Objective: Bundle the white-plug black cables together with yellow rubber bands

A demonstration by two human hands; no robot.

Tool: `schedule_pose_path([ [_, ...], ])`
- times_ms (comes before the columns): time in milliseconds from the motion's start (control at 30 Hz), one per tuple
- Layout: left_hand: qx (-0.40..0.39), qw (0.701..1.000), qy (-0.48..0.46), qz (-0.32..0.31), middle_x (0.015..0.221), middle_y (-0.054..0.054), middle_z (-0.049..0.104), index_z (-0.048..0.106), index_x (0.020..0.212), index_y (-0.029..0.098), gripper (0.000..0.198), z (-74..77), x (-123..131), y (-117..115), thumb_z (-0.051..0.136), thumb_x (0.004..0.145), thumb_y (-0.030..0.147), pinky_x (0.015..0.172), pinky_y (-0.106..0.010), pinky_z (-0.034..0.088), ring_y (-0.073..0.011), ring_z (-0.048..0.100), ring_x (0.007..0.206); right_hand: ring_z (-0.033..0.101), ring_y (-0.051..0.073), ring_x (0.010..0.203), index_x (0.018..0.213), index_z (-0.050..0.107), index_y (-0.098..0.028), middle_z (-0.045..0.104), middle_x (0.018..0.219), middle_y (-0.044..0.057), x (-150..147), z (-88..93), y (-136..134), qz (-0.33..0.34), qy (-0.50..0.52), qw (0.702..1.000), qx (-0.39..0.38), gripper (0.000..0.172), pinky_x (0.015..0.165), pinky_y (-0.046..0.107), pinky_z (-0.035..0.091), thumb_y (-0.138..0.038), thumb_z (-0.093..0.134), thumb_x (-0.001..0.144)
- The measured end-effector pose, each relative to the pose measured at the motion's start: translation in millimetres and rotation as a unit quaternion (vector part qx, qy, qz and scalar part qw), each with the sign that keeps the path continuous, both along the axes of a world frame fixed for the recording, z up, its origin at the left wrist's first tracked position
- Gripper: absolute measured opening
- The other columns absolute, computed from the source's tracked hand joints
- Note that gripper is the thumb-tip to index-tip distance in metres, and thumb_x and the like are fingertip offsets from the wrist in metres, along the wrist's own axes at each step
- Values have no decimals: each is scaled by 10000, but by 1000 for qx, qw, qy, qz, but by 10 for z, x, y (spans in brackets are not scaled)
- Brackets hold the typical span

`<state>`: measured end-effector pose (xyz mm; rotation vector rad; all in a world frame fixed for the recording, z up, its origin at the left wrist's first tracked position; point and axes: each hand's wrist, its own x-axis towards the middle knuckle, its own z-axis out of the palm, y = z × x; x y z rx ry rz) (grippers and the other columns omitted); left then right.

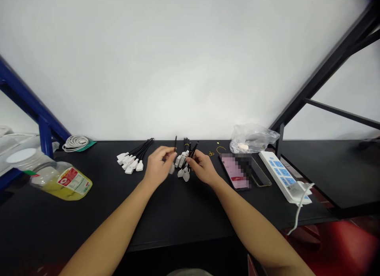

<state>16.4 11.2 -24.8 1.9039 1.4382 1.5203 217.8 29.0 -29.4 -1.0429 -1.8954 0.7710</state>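
My left hand (158,165) pinches a short black cable (175,142), whose thin end sticks up past the fingertips. A blurred white connector shows below that hand. In my right hand (204,168) are a few similar black cables (194,148), their white connectors (186,175) hanging toward me. Between and just behind the hands lies a cable bundle (182,158) bound with a yellow tie (187,144). Left of my left hand, several loose cables (130,162) are fanned out, white connectors toward me and black ends toward the wall.
Yellow tie pieces (211,153) lie right of the bundle. Farther right are two phones (236,173), a plastic bag (253,137) and a white power strip (282,175). At left stand a jug of yellow liquid (67,183) and a coiled white cable (75,142). A wall closes the back.
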Motion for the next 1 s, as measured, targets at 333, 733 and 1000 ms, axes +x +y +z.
schedule_pose_path([
  [333,-142,979,77,-121,791,9,686,656,953,224,263,-131,133,-46,731,804,428,624,-264,498,-171,666,713,538,138,665,942,628,-191,597,748,-4,-6,-24,-45,60,14,998,3,203,626,256,420,-372,538,958],
  [733,-174,947,212,-165,1076,-47,731,612,1168,245,381,-197,250,-74,701,807,331,763,-311,488,-255,696,944,515,154,656,821,577,-201,579,722,8,-39,37,-115,91,-57,992,59,206,619,278,391,-325,511,972],
  [1000,-92,960,266,5,910,-30,701,689,947,231,356,93,-277,93,514,932,541,749,-310,455,-203,654,823,530,140,688,914,612,-188,590,767,8,12,-6,-98,70,-41,995,56,215,649,260,400,-360,501,982],
])
